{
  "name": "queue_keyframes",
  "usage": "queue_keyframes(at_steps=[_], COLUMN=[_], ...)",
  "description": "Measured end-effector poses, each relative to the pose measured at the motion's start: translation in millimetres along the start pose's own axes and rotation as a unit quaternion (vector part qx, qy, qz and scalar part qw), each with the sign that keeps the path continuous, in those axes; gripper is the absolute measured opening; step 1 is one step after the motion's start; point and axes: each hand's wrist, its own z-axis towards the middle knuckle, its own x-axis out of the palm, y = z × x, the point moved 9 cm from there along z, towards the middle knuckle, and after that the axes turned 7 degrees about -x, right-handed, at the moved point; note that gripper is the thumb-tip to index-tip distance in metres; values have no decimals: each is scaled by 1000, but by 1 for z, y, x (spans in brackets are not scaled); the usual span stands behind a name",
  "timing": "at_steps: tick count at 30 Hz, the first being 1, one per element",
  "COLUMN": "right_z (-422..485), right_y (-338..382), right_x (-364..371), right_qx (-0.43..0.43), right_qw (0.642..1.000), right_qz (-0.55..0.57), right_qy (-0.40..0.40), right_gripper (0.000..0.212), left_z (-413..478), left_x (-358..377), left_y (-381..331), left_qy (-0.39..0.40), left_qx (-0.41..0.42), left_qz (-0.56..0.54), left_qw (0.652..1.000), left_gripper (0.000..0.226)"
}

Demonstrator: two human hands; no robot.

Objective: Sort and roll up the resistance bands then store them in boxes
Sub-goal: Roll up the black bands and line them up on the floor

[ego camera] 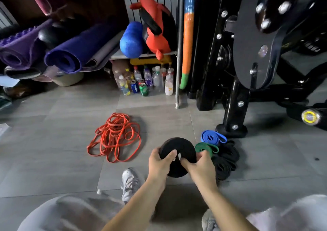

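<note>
A thick roll of black resistance band (178, 146) is held above the grey floor in front of me. My left hand (160, 163) grips its left side with the thumb over the face, and my right hand (200, 167) grips its right side. To the left on the floor lies a loose tangle of orange bands (115, 137). Right of the roll lie a rolled blue band (212, 137), a rolled green band (206, 147) and a heap of loose black bands (226, 161). No box is in view.
A black weight machine (247, 71) stands at the right, its foot close to the blue band. Several bottles and cans (145, 82) stand under a shelf of yoga mats (70, 54) at the back. My white shoe (130, 183) rests below the roll.
</note>
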Motion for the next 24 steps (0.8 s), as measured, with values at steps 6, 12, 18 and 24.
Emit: queue_keyframes(at_steps=[6,12,18,24], right_z=[2,10,42,49], right_y=[-123,-215,-274,-321], right_x=[37,64,103,121], right_qx=[185,301,327,364], right_qw=[982,946,927,908], right_qz=[-33,-93,-151,-187], right_qy=[30,81,100,91], right_gripper=[54,43,61,65], left_z=[47,86,121,143], left_x=[16,23,15,21], left_y=[107,185,242,311], left_qy=[31,36,17,86], left_qx=[-86,-166,-183,-300], left_qz=[134,165,325,344], left_qw=[987,972,928,885], left_gripper=[19,15,36,48])
